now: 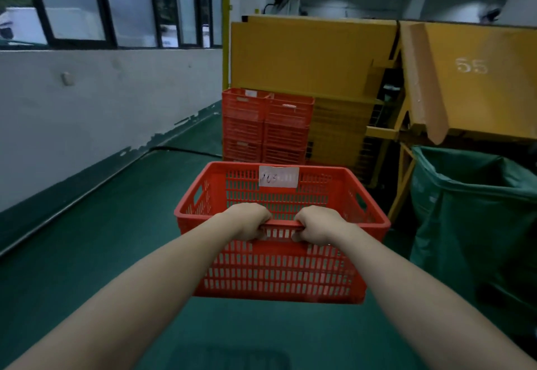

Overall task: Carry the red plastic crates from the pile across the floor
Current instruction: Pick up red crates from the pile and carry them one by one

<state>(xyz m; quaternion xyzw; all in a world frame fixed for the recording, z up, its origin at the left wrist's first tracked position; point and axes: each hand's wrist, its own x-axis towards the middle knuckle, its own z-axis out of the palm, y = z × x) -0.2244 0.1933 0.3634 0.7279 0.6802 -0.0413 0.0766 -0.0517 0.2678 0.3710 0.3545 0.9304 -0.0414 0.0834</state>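
Red plastic crate (279,265) hangs above the green floor (87,253); left hand (250,221) and right hand (316,224) both grip its near rim. Its white label (278,177) reads perhaps "103"; stacked red crates (266,125) stand beyond.

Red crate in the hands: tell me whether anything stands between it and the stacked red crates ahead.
Nothing visible does, though the red crate hides the floor just before the stacked crates. A black cable lies on the floor left of that stack; the green bin stands off to the right.
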